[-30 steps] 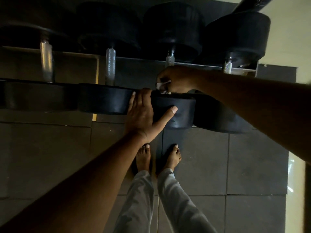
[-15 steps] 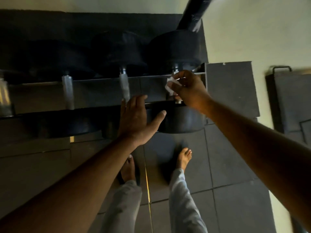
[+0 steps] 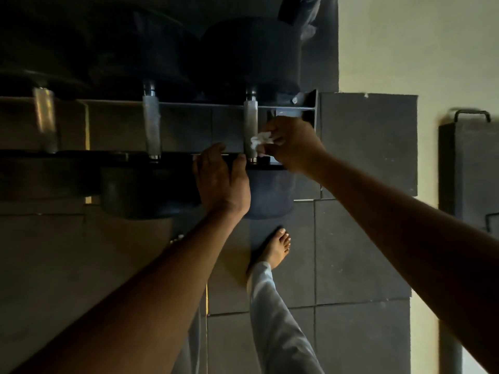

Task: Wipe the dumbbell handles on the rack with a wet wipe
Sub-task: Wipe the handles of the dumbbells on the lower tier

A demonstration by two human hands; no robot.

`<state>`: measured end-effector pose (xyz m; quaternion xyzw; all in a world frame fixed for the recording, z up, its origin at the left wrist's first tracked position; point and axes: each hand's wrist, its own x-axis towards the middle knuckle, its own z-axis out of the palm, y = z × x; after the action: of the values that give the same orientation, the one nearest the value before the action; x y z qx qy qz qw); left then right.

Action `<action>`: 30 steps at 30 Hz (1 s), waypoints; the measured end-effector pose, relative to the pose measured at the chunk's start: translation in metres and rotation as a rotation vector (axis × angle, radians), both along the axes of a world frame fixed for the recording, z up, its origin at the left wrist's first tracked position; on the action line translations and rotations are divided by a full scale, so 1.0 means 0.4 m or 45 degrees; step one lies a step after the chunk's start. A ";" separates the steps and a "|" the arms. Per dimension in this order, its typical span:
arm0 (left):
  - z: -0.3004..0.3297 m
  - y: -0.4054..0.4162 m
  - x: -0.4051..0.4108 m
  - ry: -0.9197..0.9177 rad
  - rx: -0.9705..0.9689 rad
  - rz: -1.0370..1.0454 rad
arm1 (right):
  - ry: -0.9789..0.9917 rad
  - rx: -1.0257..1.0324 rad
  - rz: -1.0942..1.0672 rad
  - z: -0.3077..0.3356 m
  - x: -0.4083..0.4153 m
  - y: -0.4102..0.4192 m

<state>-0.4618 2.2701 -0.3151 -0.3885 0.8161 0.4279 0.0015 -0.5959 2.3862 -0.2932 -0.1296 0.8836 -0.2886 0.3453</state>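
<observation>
Black dumbbells lie across a metal rack (image 3: 310,103), their knurled steel handles pointing toward me. My right hand (image 3: 291,143) pinches a crumpled white wet wipe (image 3: 260,139) against the right side of the rightmost handle (image 3: 250,125). My left hand (image 3: 221,179) rests flat, fingers straight, on the near black weight head of that dumbbell (image 3: 270,195), with its fingertips at the rack's front rail. Two more handles, the middle handle (image 3: 151,125) and the left handle (image 3: 46,120), stand to the left, untouched.
Dark rubber floor tiles (image 3: 359,244) lie below the rack, with my bare foot (image 3: 276,248) and grey trouser leg on them. A pale wall is at the right. A dark flat case with a handle (image 3: 469,168) leans there, right of the rack's end.
The view swung right and closer. My right hand with the wipe shifted off the top of the rightmost handle to its right side. My left hand stays on the near weight head.
</observation>
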 end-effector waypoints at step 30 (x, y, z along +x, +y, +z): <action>-0.038 0.017 0.057 0.153 -0.233 -0.020 | 0.753 0.290 1.270 -0.036 -0.067 -0.100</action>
<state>-0.4388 2.2767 -0.3301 -0.3543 0.8533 0.3741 -0.0797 -0.6227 2.3462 -0.3077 -0.5665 0.8000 0.0536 0.1900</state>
